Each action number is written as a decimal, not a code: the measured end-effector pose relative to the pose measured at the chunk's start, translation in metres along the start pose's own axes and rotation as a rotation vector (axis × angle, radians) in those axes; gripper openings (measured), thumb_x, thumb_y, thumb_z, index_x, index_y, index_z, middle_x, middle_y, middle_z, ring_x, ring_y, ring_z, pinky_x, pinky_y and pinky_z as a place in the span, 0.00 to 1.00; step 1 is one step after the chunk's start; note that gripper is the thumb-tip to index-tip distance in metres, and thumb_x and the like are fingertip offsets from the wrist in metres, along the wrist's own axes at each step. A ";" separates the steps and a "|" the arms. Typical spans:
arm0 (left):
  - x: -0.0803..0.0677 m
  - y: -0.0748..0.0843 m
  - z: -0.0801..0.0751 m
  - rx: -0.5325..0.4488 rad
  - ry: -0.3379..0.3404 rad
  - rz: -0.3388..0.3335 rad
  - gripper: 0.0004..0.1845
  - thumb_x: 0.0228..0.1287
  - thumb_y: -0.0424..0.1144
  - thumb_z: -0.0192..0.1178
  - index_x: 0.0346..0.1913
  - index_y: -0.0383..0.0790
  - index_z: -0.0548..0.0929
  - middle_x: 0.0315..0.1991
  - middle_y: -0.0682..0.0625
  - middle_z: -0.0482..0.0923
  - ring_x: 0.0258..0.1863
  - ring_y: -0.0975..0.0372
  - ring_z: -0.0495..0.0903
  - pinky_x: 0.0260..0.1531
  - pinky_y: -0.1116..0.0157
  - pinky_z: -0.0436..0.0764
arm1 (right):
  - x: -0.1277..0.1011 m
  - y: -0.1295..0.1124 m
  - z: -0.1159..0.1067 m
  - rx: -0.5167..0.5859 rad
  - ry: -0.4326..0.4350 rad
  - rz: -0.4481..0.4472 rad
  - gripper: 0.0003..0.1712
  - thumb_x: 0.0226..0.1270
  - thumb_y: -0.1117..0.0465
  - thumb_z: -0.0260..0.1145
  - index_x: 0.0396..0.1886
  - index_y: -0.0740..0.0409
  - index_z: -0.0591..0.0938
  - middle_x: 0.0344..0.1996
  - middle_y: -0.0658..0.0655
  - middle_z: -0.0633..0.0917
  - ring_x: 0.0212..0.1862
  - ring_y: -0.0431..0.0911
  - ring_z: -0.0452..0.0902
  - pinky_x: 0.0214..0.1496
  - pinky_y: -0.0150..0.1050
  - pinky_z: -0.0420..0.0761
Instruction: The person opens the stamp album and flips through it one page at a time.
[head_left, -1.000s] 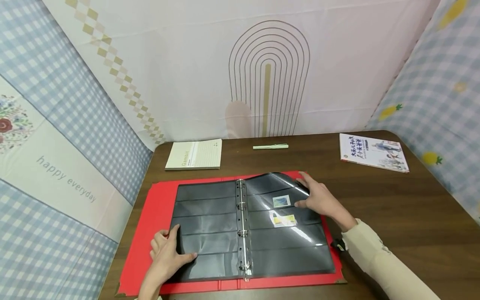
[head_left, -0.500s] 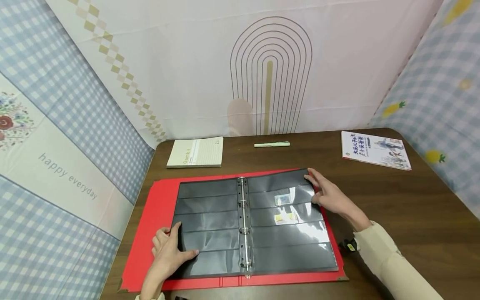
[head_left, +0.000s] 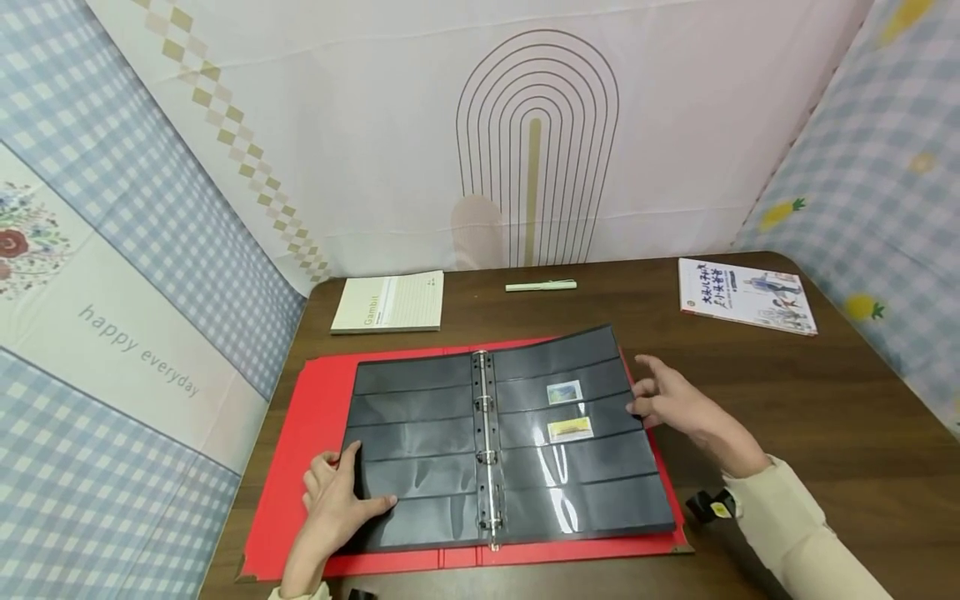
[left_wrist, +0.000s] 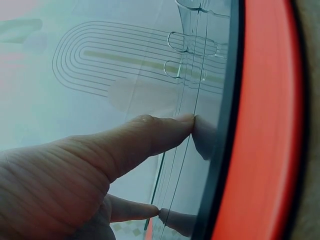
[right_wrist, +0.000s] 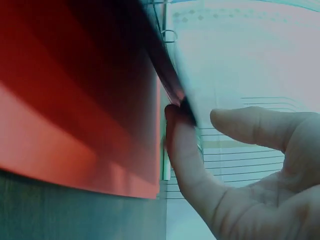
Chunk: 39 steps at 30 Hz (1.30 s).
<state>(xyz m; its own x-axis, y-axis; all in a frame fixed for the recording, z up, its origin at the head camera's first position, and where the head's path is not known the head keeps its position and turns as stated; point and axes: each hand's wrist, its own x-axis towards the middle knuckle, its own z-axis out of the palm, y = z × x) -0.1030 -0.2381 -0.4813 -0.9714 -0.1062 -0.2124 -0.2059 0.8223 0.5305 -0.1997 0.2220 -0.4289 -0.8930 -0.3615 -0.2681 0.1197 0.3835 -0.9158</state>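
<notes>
A red binder (head_left: 300,433) lies open on the brown table (head_left: 810,400), its black pocket pages (head_left: 420,433) on metal rings (head_left: 483,450). The right-hand page holds two small stamps, one blue (head_left: 564,392) and one yellow (head_left: 570,429). My left hand (head_left: 352,492) rests flat on the lower left page; in the left wrist view its fingertips (left_wrist: 185,125) press the glossy sheet. My right hand (head_left: 648,392) is at the right page's outer edge with fingers spread. In the right wrist view one finger (right_wrist: 175,130) touches that black page edge, and the thumb stands apart.
A cream notebook (head_left: 390,302), a pale green pen (head_left: 542,286) and a white illustrated book (head_left: 746,296) lie along the table's far side. Printed cloth walls enclose the table on three sides. The table's edge runs close below the binder.
The curled right-hand page has come down to lie almost flat. My right hand has slid off the page to its right edge. The left hand has stayed put.
</notes>
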 end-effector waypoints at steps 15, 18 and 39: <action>0.000 0.002 0.000 -0.010 0.007 -0.006 0.54 0.40 0.51 0.74 0.69 0.35 0.56 0.55 0.33 0.47 0.52 0.42 0.48 0.41 0.48 0.58 | -0.008 -0.018 0.003 0.068 -0.112 -0.001 0.37 0.58 0.77 0.46 0.67 0.71 0.44 0.40 0.69 0.78 0.34 0.56 0.80 0.32 0.49 0.79; 0.000 0.002 0.000 -0.007 0.009 -0.007 0.54 0.40 0.51 0.74 0.68 0.35 0.56 0.55 0.33 0.47 0.52 0.42 0.48 0.41 0.48 0.58 | -0.011 -0.025 0.004 0.078 -0.112 -0.023 0.38 0.58 0.77 0.47 0.67 0.72 0.43 0.42 0.70 0.78 0.34 0.58 0.81 0.32 0.50 0.80; -0.001 -0.001 0.002 -0.004 0.017 0.007 0.54 0.41 0.52 0.73 0.69 0.35 0.56 0.55 0.33 0.48 0.51 0.42 0.49 0.41 0.48 0.58 | -0.022 -0.079 0.022 -0.020 -0.019 -0.167 0.36 0.60 0.74 0.49 0.68 0.65 0.50 0.41 0.67 0.80 0.25 0.50 0.78 0.21 0.43 0.76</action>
<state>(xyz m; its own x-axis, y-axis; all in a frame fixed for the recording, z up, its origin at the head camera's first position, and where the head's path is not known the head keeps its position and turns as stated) -0.1016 -0.2378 -0.4833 -0.9747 -0.1096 -0.1950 -0.1994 0.8206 0.5355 -0.1797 0.1804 -0.3569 -0.8915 -0.4375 -0.1181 -0.0390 0.3336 -0.9419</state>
